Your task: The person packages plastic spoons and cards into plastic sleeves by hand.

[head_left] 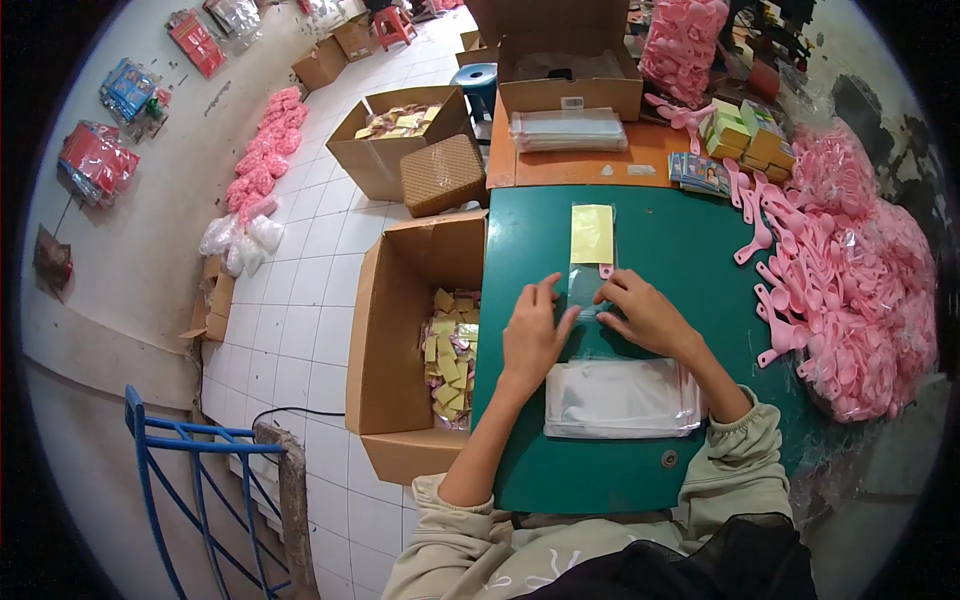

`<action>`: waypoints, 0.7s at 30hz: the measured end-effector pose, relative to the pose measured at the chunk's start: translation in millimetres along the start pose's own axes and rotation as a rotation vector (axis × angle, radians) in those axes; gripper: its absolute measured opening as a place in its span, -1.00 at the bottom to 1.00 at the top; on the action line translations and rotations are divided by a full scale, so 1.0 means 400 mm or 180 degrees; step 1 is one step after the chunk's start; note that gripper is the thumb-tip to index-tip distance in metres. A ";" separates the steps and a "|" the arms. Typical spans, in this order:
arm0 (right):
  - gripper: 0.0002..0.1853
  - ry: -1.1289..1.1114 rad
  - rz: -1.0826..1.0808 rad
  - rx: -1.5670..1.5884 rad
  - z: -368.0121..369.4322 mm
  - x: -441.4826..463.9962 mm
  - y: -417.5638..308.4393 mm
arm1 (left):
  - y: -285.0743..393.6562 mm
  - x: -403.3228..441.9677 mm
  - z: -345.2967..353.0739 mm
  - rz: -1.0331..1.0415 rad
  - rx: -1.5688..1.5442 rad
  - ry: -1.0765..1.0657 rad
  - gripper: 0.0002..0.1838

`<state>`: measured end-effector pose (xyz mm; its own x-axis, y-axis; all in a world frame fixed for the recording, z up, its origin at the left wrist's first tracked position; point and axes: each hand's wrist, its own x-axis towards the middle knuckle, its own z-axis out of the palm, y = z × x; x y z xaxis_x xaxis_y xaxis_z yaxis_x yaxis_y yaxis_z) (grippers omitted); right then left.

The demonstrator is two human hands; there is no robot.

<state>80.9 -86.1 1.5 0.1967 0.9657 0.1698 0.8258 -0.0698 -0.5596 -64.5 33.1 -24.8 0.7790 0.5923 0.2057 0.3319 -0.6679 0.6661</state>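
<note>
The green table is spreading beneath the fingers of both hands, giving them a flat surface to press against. To the left of the fingers, below the tabletop, a cardboard box is standing open beside the table edge, probably so that things can drop in easily; yellow-carded packets are lying jumbled inside. Well to the right of the fingers, a heap of pink spoons is spilling over the table, loose ones nearest, seemingly to be within the right arm's reach. Just nearer the body than the fingers, a stack of clear bags is lying flat between the forearms, likely for quick picking.

The left hand is hovering or resting at the left of one clear sleeve, thumb and index finger apart. The right hand is bending over its right edge; whether its fingertips are pinching the plastic, I cannot tell. The sleeve is lying between them, probably flat for handling. Beyond the fingertips, a yellow card is covering its far part, and a pink handle is showing just below.
</note>
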 end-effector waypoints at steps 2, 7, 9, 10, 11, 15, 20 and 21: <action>-0.75 0.0103 -0.0055 -0.0038 0.017 0.005 0.013 | 0.010 0.000 0.021 0.0270 0.0135 0.0188 -0.45; -0.73 0.0201 -0.0113 -0.0115 0.040 0.006 0.028 | 0.019 0.014 0.027 -0.0231 -0.1187 -0.0180 -0.37; -0.72 0.0352 -0.0167 -0.0096 0.042 0.006 0.025 | 0.013 0.015 0.019 -0.0577 -0.1770 -0.0326 -0.40; -0.73 0.0267 -0.0083 0.0060 0.036 0.008 0.018 | 0.004 0.016 0.017 -0.0669 -0.1970 -0.0355 -0.42; -0.73 0.0177 0.0000 0.0215 0.024 0.010 0.007 | -0.001 0.016 0.016 -0.0763 -0.2172 -0.0380 -0.44; -0.77 0.0238 -0.0060 0.0207 0.027 0.010 0.000 | -0.005 0.017 0.020 -0.1049 -0.2938 -0.0419 -0.53; -0.83 0.0197 -0.0048 0.0130 0.027 0.011 0.002 | -0.009 0.013 0.023 -0.0989 -0.3096 -0.0513 -0.65; -0.83 0.0169 -0.0065 0.0107 0.025 0.012 0.003 | -0.014 0.012 0.023 -0.0914 -0.2848 -0.0559 -0.65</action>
<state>77.6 -79.2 -6.5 0.2086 0.9521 0.2238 0.8120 -0.0411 -0.5823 -57.7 35.5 -33.9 0.8239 0.5554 -0.1129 0.0497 0.1276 0.9906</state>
